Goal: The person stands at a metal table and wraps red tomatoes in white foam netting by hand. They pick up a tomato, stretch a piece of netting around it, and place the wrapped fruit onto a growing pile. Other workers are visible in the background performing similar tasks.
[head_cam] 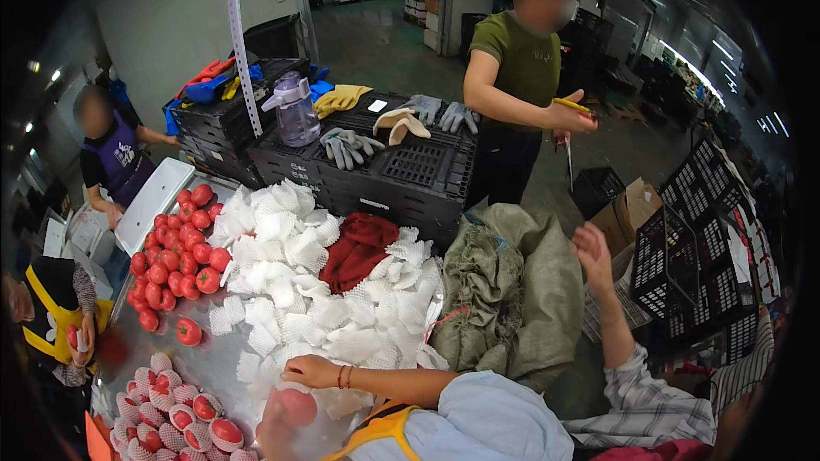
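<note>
My left hand (pixel 274 426) is blurred and curls around a red tomato (pixel 296 407) low in the view, above a metal table (pixel 221 374). Just above that tomato, my right hand (pixel 311 371) has bent fingers beside white foam fruit nets (pixel 301 326). Whether those fingertips pinch a net is unclear. Beyond my hands the loose nets form a large heap, with a dark red cloth (pixel 359 250) on it. Bare tomatoes (pixel 173 256) are piled left of the heap. Several tomatoes in foam nets (pixel 173 413) lie at the table's near left.
Black crates (pixel 410 169) behind the heap bear gloves (pixel 349 146) and a clear jug (pixel 296 115). A green woven sack (pixel 512 288) stands right of the table. People work at left; another stands behind the crates. A raised hand (pixel 592 253) in a plaid sleeve is at right.
</note>
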`<state>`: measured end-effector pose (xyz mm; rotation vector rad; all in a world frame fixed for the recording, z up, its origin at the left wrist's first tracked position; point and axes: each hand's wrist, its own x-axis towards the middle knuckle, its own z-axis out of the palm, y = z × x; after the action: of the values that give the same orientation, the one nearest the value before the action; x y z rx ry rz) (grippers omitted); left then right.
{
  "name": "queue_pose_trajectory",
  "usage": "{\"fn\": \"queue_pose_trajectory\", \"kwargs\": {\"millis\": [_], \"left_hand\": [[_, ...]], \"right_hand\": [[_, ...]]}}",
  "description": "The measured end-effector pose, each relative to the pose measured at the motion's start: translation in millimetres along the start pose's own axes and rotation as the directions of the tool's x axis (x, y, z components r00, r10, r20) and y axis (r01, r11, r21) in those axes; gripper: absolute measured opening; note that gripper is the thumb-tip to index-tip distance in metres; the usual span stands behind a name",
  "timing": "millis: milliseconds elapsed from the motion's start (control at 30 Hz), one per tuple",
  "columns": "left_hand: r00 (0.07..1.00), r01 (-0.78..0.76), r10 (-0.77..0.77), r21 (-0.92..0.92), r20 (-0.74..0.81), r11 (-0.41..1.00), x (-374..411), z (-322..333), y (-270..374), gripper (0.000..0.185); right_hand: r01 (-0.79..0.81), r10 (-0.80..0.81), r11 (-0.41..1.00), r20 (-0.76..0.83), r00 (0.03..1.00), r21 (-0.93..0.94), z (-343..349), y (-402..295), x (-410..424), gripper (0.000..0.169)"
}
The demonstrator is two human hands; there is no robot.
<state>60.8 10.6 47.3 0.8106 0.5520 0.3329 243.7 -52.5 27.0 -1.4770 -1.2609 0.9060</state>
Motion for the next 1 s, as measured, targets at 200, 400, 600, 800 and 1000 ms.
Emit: {"fn": "queue_pose_trajectory", "kwargs": {"millis": [200,400,600,800,1000], "left_hand": [[0.999,0.036,-0.034,-0.055,0.037,0.998,0,-10,-10,0.071],[0.995,0.067,-0.057,-0.122,0.082,0.990,1,-26,-24,0.071],[0.987,0.108,-0.084,-0.181,0.137,0.977,7,-31,-36,0.071],[0.982,0.124,-0.086,-0.236,0.166,0.964,6,-39,-36,0.071],[0.982,0.102,-0.068,-0.194,0.178,0.976,9,-69,-54,0.072]], "right_hand": [[0.038,-0.031,0.995,-0.074,0.997,0.088,7,-9,-5,0.022],[0.255,-0.255,0.967,-0.082,0.963,-0.002,15,-7,-1,0.019],[0.282,-0.282,0.959,-0.002,0.959,-0.020,11,-6,3,0.018],[0.108,-0.108,0.993,0.001,0.994,0.049,15,9,9,0.025],[-0.130,0.110,0.990,0.296,0.949,0.049,7,8,3,0.041]]}}
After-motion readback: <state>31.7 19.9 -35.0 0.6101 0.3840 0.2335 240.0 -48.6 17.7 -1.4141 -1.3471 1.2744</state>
